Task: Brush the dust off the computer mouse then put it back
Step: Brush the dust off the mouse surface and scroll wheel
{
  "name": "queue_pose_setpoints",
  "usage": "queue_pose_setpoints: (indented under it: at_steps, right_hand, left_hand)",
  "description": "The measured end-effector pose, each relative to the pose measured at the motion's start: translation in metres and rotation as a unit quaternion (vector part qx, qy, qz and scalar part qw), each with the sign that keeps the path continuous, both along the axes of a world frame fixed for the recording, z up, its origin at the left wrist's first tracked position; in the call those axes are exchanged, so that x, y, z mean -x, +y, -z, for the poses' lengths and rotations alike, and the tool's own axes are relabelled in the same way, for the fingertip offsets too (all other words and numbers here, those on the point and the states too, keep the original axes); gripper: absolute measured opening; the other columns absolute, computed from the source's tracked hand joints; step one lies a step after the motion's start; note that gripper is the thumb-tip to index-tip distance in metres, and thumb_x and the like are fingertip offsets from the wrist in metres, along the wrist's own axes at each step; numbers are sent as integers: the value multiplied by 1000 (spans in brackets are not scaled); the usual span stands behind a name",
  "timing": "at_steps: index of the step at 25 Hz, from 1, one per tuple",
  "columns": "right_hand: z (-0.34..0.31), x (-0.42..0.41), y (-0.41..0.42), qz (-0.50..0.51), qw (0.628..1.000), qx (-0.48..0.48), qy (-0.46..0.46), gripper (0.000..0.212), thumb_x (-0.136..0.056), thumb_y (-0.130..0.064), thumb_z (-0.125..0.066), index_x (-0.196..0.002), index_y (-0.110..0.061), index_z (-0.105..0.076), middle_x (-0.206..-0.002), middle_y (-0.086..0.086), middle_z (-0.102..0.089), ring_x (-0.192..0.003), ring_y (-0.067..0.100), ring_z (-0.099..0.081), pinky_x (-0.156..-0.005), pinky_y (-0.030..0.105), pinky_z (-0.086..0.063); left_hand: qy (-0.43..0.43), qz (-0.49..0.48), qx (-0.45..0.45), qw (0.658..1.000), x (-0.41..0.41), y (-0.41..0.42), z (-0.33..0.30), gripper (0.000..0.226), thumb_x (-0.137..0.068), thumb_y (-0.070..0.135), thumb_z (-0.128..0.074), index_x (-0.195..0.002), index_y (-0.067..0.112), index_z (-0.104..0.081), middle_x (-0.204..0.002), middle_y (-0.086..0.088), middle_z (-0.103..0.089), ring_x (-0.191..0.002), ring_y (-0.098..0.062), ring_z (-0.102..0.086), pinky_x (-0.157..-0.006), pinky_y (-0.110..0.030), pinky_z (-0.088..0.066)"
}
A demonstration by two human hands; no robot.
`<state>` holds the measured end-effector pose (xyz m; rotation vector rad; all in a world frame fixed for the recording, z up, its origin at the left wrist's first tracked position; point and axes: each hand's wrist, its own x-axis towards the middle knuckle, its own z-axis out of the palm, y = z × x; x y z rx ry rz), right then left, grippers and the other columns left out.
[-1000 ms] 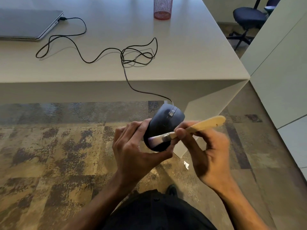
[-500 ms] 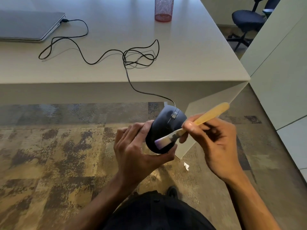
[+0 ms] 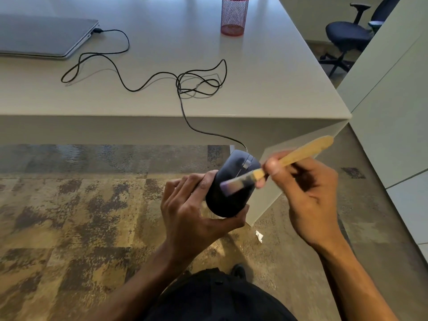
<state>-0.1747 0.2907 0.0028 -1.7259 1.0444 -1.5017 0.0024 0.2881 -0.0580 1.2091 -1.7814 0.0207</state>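
A dark wired computer mouse (image 3: 231,202) is held in the air below the desk edge, top side up, with my left hand (image 3: 192,212) wrapped around its left side and rear. My right hand (image 3: 305,195) grips a small paintbrush with a pale wooden handle (image 3: 301,154). The blurred bristles (image 3: 231,186) lie across the middle of the mouse's back. The mouse's black cable (image 3: 185,112) runs up over the desk edge in loops to a closed grey laptop (image 3: 41,35).
The white desk (image 3: 278,84) carries the laptop at far left and a red mesh pen cup (image 3: 233,17) at the back. A dark office chair (image 3: 347,35) stands beyond the desk's right end. White panels rise on the right. A paper scrap (image 3: 259,236) lies on the patterned carpet.
The brush has swept up the mouse from its rear towards the middle, and my right hand has risen with the handle tilting higher. My left hand holds the mouse as before.
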Motion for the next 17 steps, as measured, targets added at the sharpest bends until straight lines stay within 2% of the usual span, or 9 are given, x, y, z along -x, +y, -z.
queue_pose_setpoints:
  at_steps: [2, 3, 6, 11, 13, 15, 17]
  right_hand:
    - [-1, -4, 4, -53, 998, -2, 42, 14, -95, -23, -57, -95, -15, -69, -84, -6, -71, -75, 14, -70, -69, 31, -58]
    - [-1, -5, 3, -45, 997, -2, 62, 15, -96, -22, -57, -95, -13, -69, -83, -5, -71, -75, 15, -71, -69, 32, -58]
    - [0, -6, -5, 58, 996, 0, 72, 15, -97, -23, -57, -94, -16, -70, -77, -7, -71, -75, 14, -70, -71, 34, -57]
    - [-1, 2, -23, 213, 972, 19, 100, 5, -100, -27, -57, -100, -25, -62, -81, -23, -64, -81, 3, -69, -71, 16, -54]
    - [-3, 4, -24, 207, 975, 29, 79, 6, -100, -28, -56, -98, -30, -62, -77, -24, -65, -81, 3, -69, -73, 13, -53]
    - [-3, 3, -22, 158, 986, 19, 51, 9, -99, -27, -57, -96, -32, -64, -80, -22, -70, -82, 5, -70, -78, 17, -54]
    - [0, 2, -21, 158, 985, 7, 69, 8, -98, -28, -58, -97, -29, -66, -79, -23, -70, -81, 4, -70, -78, 18, -55]
  left_hand:
    - [-5, 2, 5, 1000, 0, 0, 0, 68, -70, 62, -70, -103, 3, -67, -92, -3, -68, -86, -8, -54, -82, -22, -36]
    - [-6, 5, 7, 1000, 1, 0, 0, 69, -71, 63, -69, -104, 3, -67, -92, -3, -68, -86, -8, -55, -82, -22, -36]
    - [-7, 12, 11, 1000, 1, 1, 0, 69, -72, 63, -68, -105, 2, -67, -94, -4, -68, -88, -9, -55, -81, -24, -37]
    - [-19, 21, 8, 1000, 2, 4, 1, 70, -71, 64, -69, -103, 2, -67, -94, -4, -69, -88, -11, -56, -82, -25, -37]
    - [-15, 18, 6, 1000, 2, 4, 0, 70, -71, 65, -68, -103, 2, -67, -95, -4, -68, -88, -10, -56, -83, -24, -38]
    - [-14, 15, 6, 1000, 1, 4, 0, 70, -71, 65, -68, -104, 2, -67, -95, -4, -68, -88, -10, -55, -83, -24, -38]
    - [-14, 17, 4, 1000, 0, 4, 0, 70, -71, 65, -68, -104, 2, -67, -94, -4, -68, -88, -10, -55, -83, -24, -38]
